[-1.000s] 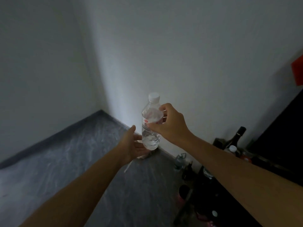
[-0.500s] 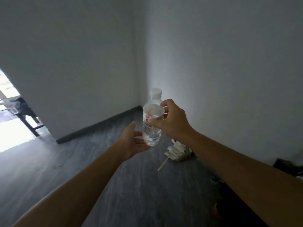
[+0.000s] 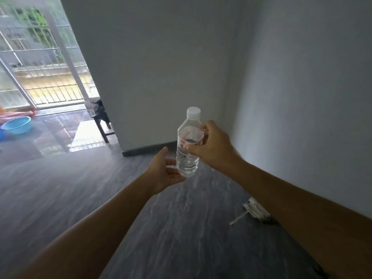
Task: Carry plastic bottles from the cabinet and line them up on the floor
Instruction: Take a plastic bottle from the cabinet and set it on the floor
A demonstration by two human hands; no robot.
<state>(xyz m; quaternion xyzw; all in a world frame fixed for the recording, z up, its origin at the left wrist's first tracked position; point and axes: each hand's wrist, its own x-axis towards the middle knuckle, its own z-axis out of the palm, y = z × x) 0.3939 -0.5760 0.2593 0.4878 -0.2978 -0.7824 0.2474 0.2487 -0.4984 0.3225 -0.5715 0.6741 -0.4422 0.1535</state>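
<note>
A clear plastic bottle (image 3: 188,146) with a white cap and a red-and-white label is held upright in the air in front of me, about half full of water. My right hand (image 3: 211,147) grips it around the label from the right side. My left hand (image 3: 166,171) is cupped palm-up under the bottle's base, fingers apart, touching or nearly touching the bottom. The cabinet is out of view.
Grey stone-pattern floor (image 3: 181,228) spreads below. White walls meet in a corner ahead. A white folded object (image 3: 255,210) lies by the right wall. A dark stool (image 3: 102,121) and a blue basin (image 3: 17,124) stand at the bright balcony door on the left.
My view has swung left: the dark bottles by the wall have left the frame and the balcony door has come in. Both hands kept their hold and pose on the bottle.
</note>
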